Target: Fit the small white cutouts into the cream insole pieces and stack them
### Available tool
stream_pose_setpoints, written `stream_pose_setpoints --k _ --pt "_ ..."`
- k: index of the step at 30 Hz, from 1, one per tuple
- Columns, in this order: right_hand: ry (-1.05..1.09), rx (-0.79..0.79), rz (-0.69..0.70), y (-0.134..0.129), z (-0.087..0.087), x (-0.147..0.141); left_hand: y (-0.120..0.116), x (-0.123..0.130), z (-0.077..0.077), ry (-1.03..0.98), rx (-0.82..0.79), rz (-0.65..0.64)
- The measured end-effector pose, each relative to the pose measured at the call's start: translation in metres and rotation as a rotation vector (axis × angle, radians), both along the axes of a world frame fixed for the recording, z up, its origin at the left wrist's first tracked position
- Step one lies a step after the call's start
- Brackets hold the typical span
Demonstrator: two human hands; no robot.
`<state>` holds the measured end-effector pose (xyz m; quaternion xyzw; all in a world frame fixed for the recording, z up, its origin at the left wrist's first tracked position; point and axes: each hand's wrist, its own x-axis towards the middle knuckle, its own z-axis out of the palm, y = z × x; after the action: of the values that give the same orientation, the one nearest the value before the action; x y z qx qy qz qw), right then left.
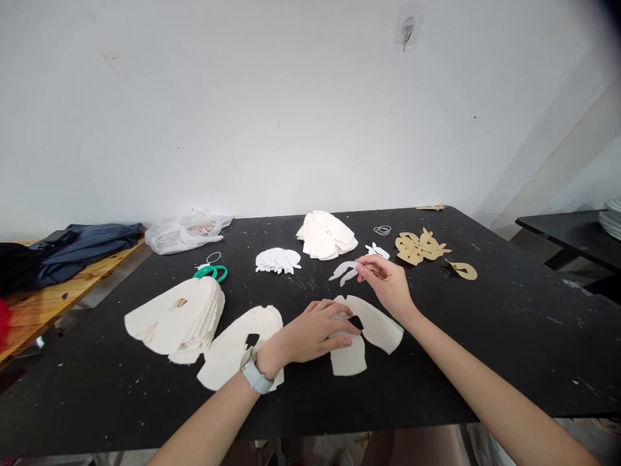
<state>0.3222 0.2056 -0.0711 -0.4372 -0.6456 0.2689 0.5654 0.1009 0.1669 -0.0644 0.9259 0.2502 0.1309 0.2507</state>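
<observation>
My right hand (383,281) pinches a thin white curved cutout (343,270), held just above the black table. Fingers spread, my left hand (317,333) lies on a cream fabric-like piece (349,359) with a notch at its top and a dark opening in the middle; the hand covers its left part. Left of that hand is a small pile of like cream pieces (228,353), partly behind my wrist. Farther left stands a thicker stack of cream pieces (179,317). Beyond my hands are a fan of small white cutouts (278,259) and a few white cutouts (377,250).
A white stack (326,234) lies at the back of the black table (436,375). Tan cutouts (420,247) and a single tan piece (463,270) are at right. Green tape rings (220,274) and a clear plastic bag (187,232) sit at left. White rings (382,230) lie near the back.
</observation>
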Motion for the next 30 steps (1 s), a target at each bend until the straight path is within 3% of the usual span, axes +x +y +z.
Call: stream_pose_setpoints --k 3,6,11,17,24,30 --pt "-0.139 0.222 0.001 -0.007 0.003 -0.002 0.001 0.0 0.0 -0.039 0.003 0.034" --pt "-0.311 0.489 0.101 -0.011 0.005 0.0 0.0 0.0 0.0 -0.068 0.016 0.078" --pt "-0.36 0.716 0.104 -0.016 0.005 0.0 -0.006 0.003 0.001 -0.349 -0.176 0.192" --pt "-0.398 0.7 0.226 -0.024 0.004 -0.015 -0.009 0.008 -0.009 -0.605 -0.238 0.339" --pt "-0.322 0.521 0.412 -0.032 0.001 -0.027 -0.005 0.003 -0.012 -0.573 -0.219 0.368" --pt "-0.281 0.446 0.456 -0.031 0.004 -0.026 -0.004 0.002 -0.011 -0.541 -0.184 0.359"
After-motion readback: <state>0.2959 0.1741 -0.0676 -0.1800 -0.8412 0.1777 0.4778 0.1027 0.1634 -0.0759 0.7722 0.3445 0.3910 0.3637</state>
